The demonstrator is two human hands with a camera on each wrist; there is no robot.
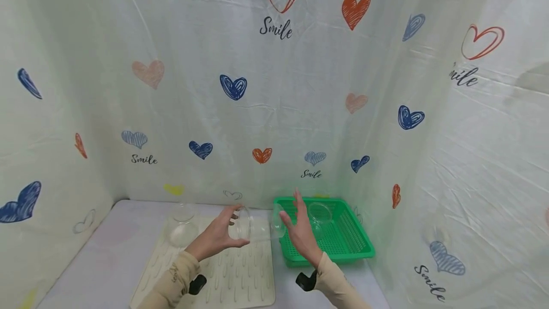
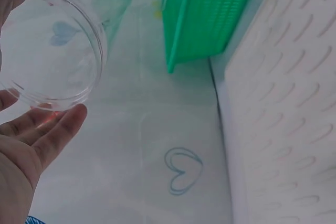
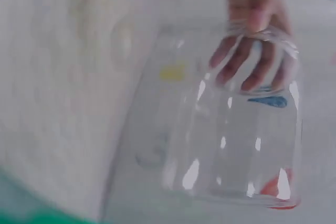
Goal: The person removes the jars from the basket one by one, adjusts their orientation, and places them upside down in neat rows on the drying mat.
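Note:
A clear jar [image 1: 259, 225] lies sideways in the air above the table, between my two hands. My left hand [image 1: 220, 231] grips its rimmed end, thumb on one side and fingers on the other. In the left wrist view, fingers [image 2: 65, 129] of this hand curve around the jar's round rim [image 2: 102, 51]. The right wrist view shows the jar's clear body [image 3: 241, 145] reaching away from the left hand [image 3: 254, 3]. At the jar's other end my right hand [image 1: 303, 235] is spread, fingers straight; whether it touches the glass I cannot tell.
A pale ridged mat [image 1: 231, 285] covers part of the white table [image 1: 94, 261]. Another clear jar [image 1: 182, 232] stands on the mat's far left. To the right sits a green basket [image 1: 351, 232] holding a clear jar [image 1: 319, 213]. Heart-printed curtains [image 1: 274, 123] surround the table.

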